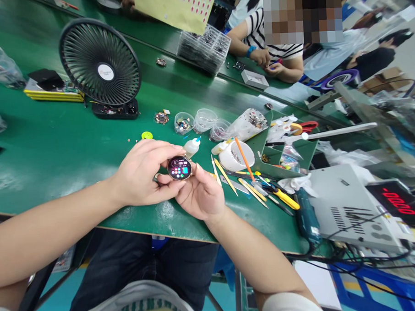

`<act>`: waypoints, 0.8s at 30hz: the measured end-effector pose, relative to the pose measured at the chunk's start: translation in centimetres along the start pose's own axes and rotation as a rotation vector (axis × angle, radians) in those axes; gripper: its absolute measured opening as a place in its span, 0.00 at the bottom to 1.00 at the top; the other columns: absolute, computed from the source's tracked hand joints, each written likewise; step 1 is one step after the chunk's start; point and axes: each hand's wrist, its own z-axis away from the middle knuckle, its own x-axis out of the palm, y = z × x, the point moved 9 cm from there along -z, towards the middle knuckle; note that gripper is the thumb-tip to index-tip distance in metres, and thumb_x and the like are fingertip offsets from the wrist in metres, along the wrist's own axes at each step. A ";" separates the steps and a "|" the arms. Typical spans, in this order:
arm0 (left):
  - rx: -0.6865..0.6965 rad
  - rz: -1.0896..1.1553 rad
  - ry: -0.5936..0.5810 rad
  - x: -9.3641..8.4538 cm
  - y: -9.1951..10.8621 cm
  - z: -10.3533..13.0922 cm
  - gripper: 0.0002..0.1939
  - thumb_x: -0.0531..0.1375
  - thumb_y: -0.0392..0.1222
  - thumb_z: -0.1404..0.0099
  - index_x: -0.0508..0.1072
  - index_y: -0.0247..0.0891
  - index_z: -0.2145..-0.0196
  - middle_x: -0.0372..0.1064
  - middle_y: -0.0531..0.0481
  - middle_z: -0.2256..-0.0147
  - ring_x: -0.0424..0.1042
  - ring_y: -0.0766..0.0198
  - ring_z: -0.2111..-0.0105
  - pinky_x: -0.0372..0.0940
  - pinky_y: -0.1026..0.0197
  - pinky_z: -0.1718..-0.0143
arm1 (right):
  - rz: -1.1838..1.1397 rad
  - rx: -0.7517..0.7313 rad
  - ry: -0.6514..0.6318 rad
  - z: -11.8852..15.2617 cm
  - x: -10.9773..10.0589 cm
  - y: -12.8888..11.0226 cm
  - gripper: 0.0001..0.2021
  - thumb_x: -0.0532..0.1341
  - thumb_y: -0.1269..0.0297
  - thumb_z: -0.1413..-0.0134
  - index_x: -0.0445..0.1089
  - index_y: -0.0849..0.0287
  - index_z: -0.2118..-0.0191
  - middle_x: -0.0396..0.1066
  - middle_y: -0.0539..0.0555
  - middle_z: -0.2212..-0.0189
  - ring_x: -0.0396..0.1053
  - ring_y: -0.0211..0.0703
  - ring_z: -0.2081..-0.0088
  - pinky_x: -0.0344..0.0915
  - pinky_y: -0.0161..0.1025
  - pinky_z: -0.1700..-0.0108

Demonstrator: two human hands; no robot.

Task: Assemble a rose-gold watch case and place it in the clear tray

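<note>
Between my two hands is a round smartwatch (pixel 179 168) with a gold-coloured rim, its screen lit with coloured icons and digits. My left hand (pixel 148 172) grips it from the left, fingers over the top and thumb below. From the right and underneath, my right hand (pixel 202 192) holds it too, with the thumb by its right edge. No strap shows on the watch. Just behind it stands a small white bottle (pixel 192 147) with a blue tip. A yellow-green disc (pixel 146 135) lies beyond my left hand.
A black fan (pixel 100 64) stands at the back left. Clear cups (pixel 205 120) of small parts, a white tub (pixel 240 156), tweezers and yellow-handled pliers (pixel 287 199) lie to the right. Further right is a grey box-shaped device (pixel 343 204). Across the bench a person in stripes (pixel 257 29) works.
</note>
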 end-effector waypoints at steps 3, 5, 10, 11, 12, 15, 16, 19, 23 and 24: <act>-0.002 0.019 0.021 -0.1 0.0 0.0 0.32 0.69 0.46 0.32 0.64 0.44 0.34 0.82 0.42 0.48 0.81 0.52 0.47 0.74 0.46 0.45 | 0.029 -0.029 0.016 0.1 -0.1 -0.1 0.13 0.62 0.55 0.32 0.75 0.56 0.49 0.83 0.57 0.56 0.82 0.52 0.44 0.77 0.57 0.38; -0.001 0.021 0.027 -0.2 0.1 0.0 0.32 0.68 0.45 0.32 0.63 0.45 0.34 0.82 0.42 0.47 0.81 0.52 0.46 0.74 0.46 0.45 | 0.040 -0.049 0.002 0.1 0.0 -0.2 0.14 0.65 0.55 0.34 0.75 0.57 0.49 0.83 0.59 0.54 0.81 0.53 0.43 0.77 0.57 0.38; 0.015 0.027 0.032 -0.2 0.2 0.1 0.33 0.69 0.44 0.33 0.64 0.44 0.34 0.82 0.41 0.48 0.81 0.52 0.46 0.74 0.46 0.44 | 0.052 -0.072 -0.051 0.2 0.4 -0.3 0.17 0.69 0.53 0.36 0.75 0.57 0.48 0.84 0.56 0.59 0.83 0.52 0.47 0.76 0.56 0.38; 0.015 0.029 0.036 -0.2 0.1 0.1 0.33 0.69 0.43 0.33 0.64 0.44 0.34 0.82 0.42 0.48 0.81 0.52 0.46 0.74 0.46 0.45 | 0.054 -0.067 -0.058 0.2 0.4 -0.3 0.17 0.69 0.53 0.36 0.75 0.57 0.47 0.84 0.56 0.58 0.84 0.51 0.48 0.77 0.55 0.38; 0.017 0.030 0.044 -0.3 0.1 0.1 0.33 0.69 0.43 0.33 0.64 0.44 0.34 0.82 0.42 0.48 0.81 0.52 0.46 0.74 0.46 0.45 | 0.052 -0.063 -0.065 0.1 0.4 -0.3 0.18 0.69 0.52 0.36 0.75 0.56 0.47 0.84 0.56 0.57 0.84 0.50 0.49 0.77 0.55 0.38; 0.033 0.032 0.055 -0.3 0.2 0.1 0.34 0.70 0.44 0.34 0.64 0.43 0.34 0.83 0.42 0.49 0.81 0.52 0.47 0.74 0.47 0.46 | 0.030 -0.057 -0.087 0.0 0.5 -0.3 0.21 0.71 0.50 0.38 0.75 0.56 0.46 0.84 0.57 0.52 0.84 0.49 0.51 0.78 0.51 0.40; 0.037 0.033 0.054 -0.3 0.2 0.1 0.35 0.71 0.44 0.34 0.64 0.43 0.34 0.83 0.42 0.49 0.81 0.52 0.47 0.74 0.48 0.46 | 0.021 -0.060 -0.097 0.0 0.6 -0.3 0.21 0.72 0.50 0.39 0.76 0.56 0.46 0.83 0.57 0.51 0.84 0.49 0.52 0.79 0.50 0.41; 0.034 0.032 0.048 -0.3 0.2 0.0 0.35 0.71 0.44 0.35 0.64 0.44 0.34 0.83 0.42 0.49 0.81 0.51 0.47 0.74 0.48 0.45 | 0.033 -0.067 -0.103 0.0 0.7 -0.3 0.22 0.72 0.48 0.39 0.76 0.55 0.46 0.83 0.57 0.49 0.84 0.49 0.51 0.79 0.50 0.41; 0.031 0.024 0.060 -0.4 0.2 0.1 0.35 0.70 0.44 0.35 0.64 0.45 0.34 0.83 0.43 0.49 0.81 0.51 0.47 0.74 0.47 0.46 | 0.046 -0.075 -0.097 0.0 0.6 -0.2 0.22 0.72 0.46 0.39 0.75 0.54 0.47 0.83 0.58 0.51 0.82 0.54 0.45 0.78 0.56 0.39; 0.033 0.022 0.062 -0.4 0.2 0.1 0.35 0.70 0.44 0.35 0.64 0.44 0.34 0.83 0.43 0.49 0.81 0.51 0.47 0.74 0.47 0.46 | 0.039 -0.075 -0.101 0.0 0.7 -0.1 0.22 0.72 0.46 0.40 0.75 0.54 0.48 0.83 0.58 0.51 0.82 0.55 0.45 0.77 0.57 0.39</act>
